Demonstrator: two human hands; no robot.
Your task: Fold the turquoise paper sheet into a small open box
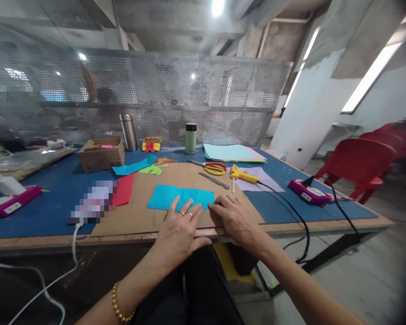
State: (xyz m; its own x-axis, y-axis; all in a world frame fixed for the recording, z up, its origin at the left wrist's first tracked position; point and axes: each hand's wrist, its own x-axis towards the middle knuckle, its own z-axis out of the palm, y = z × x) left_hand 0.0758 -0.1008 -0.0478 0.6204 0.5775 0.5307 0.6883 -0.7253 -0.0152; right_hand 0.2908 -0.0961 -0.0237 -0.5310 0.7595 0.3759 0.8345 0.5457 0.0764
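A folded sheet of bright blue paper (165, 195) lies on a brown cardboard sheet (145, 222) at the table's front edge. My left hand (182, 225) rests on the paper's lower edge, fingers spread and the thumb pointing right, below the table edge. At the paper's lower right corner is my right hand (235, 216), its fingers bent together and the fingertips on the corner. The thumb of that hand is mostly hidden. Beyond the paper lie scissors (214, 169) with red and yellow handles, a grey blade-like tool (214, 180) and a yellow glue gun (242, 174).
Red paper (123, 189), green paper scraps (154, 169) and a cardboard box (101, 155) are on the left. Behind stand a steel flask (128, 133) and a green bottle (191, 139). A paper stack (233, 152) lies back right. The glue gun's black cord runs to a purple power strip (309, 192).
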